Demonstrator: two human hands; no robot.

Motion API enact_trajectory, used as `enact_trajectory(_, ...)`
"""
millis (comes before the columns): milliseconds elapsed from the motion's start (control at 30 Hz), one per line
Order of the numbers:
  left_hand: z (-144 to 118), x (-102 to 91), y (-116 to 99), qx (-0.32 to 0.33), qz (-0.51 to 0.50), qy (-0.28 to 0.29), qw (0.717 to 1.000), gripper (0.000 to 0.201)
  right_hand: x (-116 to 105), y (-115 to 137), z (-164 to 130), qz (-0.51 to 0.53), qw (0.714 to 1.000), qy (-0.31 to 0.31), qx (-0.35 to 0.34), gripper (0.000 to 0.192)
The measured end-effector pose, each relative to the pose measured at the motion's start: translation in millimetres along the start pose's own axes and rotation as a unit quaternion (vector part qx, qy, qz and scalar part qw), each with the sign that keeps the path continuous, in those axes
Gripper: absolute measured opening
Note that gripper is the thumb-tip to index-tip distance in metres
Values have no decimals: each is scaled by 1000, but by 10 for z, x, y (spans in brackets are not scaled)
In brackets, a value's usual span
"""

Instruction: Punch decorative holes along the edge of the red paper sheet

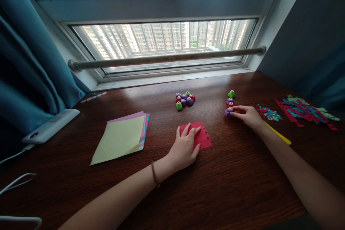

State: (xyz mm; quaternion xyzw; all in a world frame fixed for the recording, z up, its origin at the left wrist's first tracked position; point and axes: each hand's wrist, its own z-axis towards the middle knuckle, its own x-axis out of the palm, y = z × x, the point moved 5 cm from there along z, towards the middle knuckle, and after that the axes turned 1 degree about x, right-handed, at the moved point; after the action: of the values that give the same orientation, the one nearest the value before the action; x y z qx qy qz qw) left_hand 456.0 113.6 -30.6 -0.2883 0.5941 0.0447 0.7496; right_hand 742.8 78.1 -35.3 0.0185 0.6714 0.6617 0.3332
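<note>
My left hand lies spread out on a red sheet of paper, pressing it to the table. Small punched holes run along the sheet's right edge, and the hand covers much of its left part. To the right, the thumb and fingers of my right hand pinch a purple craft punch at the near end of a short row. Behind it in that row stand a red punch, another purple punch and a green punch.
Several more punches cluster behind the red sheet. A stack of coloured paper lies left. Tiny paper bits, a yellow stick-like object and cut paper strips lie right. A white device with a cable sits far left.
</note>
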Motion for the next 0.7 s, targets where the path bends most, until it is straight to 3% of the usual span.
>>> enact_trajectory(133,-3,-2,-1,0,2,-1,1000,54,37,-46,2,-86,995,-39,-37,35)
enact_trajectory(333,-6,-9,-5,-2,6,-3,1000,55,87,178,-134,-163,972,-131,-104,32)
enact_trajectory(400,-3,-11,-6,-2,6,-3,1000,56,203,287,-205,-161,975,-82,-130,24)
enact_trajectory(467,1,-12,-7,-1,5,-4,1000,57,422,385,-297,-139,977,50,-156,18)
enact_trajectory(533,3,-12,-6,-2,6,-5,1000,57,648,459,-420,-120,961,180,-175,16)
enact_trajectory(567,4,-11,-5,-2,7,-6,1000,57,731,485,-474,-119,952,216,-182,15)
enact_trajectory(700,6,-5,1,-4,9,-6,1000,57,884,518,-562,-138,942,235,-198,7)
